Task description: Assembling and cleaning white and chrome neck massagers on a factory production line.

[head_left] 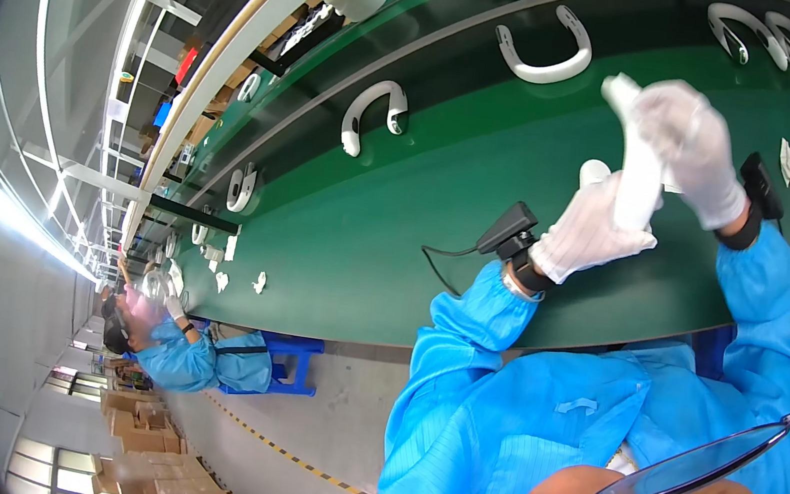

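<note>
Together, fabric-gloved left hand [602,226] and blurred right hand [688,152], both closed around a smooth, elongated white piece [638,188].

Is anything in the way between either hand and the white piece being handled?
Nothing visible is in the way. The gloved left hand holds the white piece, and the gloved right hand is at its upper part, too blurred to make out its exact grip. The U-shaped white device lies clear of both.

White elongated held piece [637,188]: smooth, looks plastic. White U-shaped device [545,73]: smooth glossy plastic. White thin gloves [583,228]: matt cloth. Green flat worktop [355,241]: smooth, slight sheen. Blue long-sleeved smock [535,398]: lightly shiny cloth. Brown boxes [167,468]: matt cardboard.
</note>
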Demonstrator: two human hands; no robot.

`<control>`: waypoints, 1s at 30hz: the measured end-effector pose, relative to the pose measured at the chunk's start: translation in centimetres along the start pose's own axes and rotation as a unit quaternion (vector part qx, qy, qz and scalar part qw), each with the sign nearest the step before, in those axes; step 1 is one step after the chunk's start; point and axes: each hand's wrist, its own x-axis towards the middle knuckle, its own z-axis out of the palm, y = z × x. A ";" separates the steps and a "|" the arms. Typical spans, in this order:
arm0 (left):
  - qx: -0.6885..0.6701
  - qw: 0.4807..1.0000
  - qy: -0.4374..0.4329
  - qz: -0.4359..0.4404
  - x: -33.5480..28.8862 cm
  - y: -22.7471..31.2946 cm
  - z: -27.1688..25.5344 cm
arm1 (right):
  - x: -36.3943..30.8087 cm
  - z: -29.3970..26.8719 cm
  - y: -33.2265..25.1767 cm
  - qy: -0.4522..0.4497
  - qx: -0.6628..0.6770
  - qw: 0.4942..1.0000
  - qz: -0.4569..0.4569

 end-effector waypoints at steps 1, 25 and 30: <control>0.022 0.999 0.000 -0.026 -0.4 0.3 -0.6 | -0.7 1.0 -0.4 -0.032 -0.059 0.989 -0.134; 0.217 0.918 0.314 -0.110 -15.3 0.6 -3.4 | -1.0 10.6 -3.2 0.000 -0.114 0.989 -0.096; 0.237 0.915 0.304 -0.122 -16.5 -0.6 -5.5 | -0.8 11.7 2.1 0.009 -0.229 0.966 -0.117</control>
